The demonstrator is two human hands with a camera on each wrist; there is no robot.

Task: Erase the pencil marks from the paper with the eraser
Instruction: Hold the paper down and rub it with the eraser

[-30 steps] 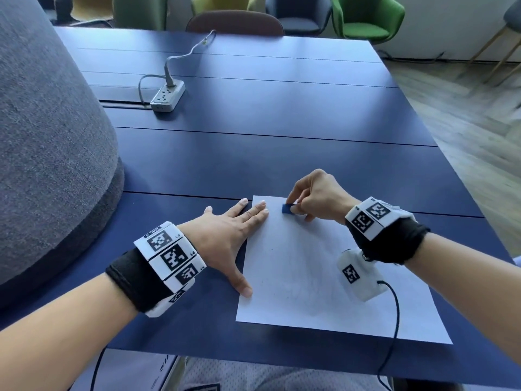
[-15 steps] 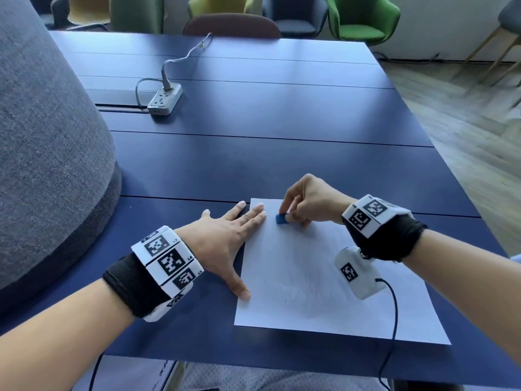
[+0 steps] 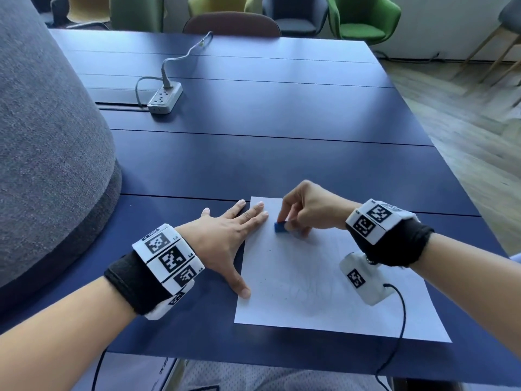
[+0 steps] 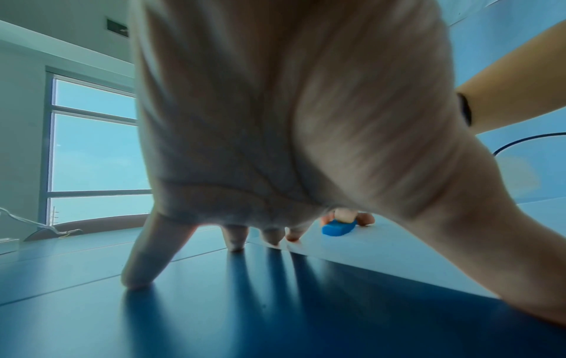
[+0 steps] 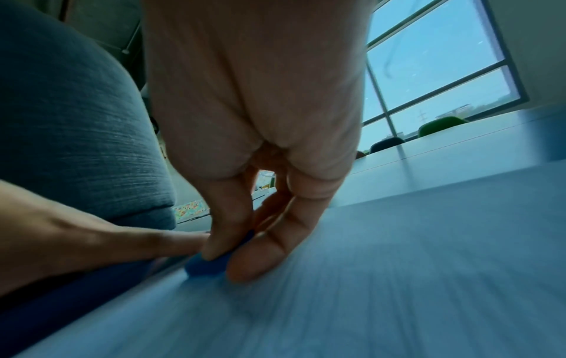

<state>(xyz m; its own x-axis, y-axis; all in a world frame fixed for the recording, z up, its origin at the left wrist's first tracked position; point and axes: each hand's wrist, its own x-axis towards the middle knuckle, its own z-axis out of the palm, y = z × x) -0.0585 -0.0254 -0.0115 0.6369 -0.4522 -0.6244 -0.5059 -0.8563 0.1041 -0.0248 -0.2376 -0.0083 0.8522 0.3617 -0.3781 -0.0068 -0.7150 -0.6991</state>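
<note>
A white sheet of paper (image 3: 324, 277) lies on the dark blue table (image 3: 253, 122), with faint pencil marks near its middle. My right hand (image 3: 307, 210) pinches a small blue eraser (image 3: 280, 227) and presses it on the paper near the sheet's top left corner. The eraser (image 4: 337, 229) also shows in the left wrist view, and as a blue eraser (image 5: 208, 266) under my fingertips in the right wrist view. My left hand (image 3: 225, 241) lies flat with straight, spread fingers, holding down the paper's left edge; the thumb and two fingertips touch the sheet.
A large grey cushion (image 3: 42, 150) rises at the left of the table. A grey power strip (image 3: 165, 98) with its cable lies further back. Several chairs (image 3: 363, 21) stand beyond the far edge. A black cable (image 3: 400, 320) hangs from my right wrist over the paper.
My right hand has slid the eraser a little down and to the left along the paper, closer to my left fingertips. The left hand has stayed put.
</note>
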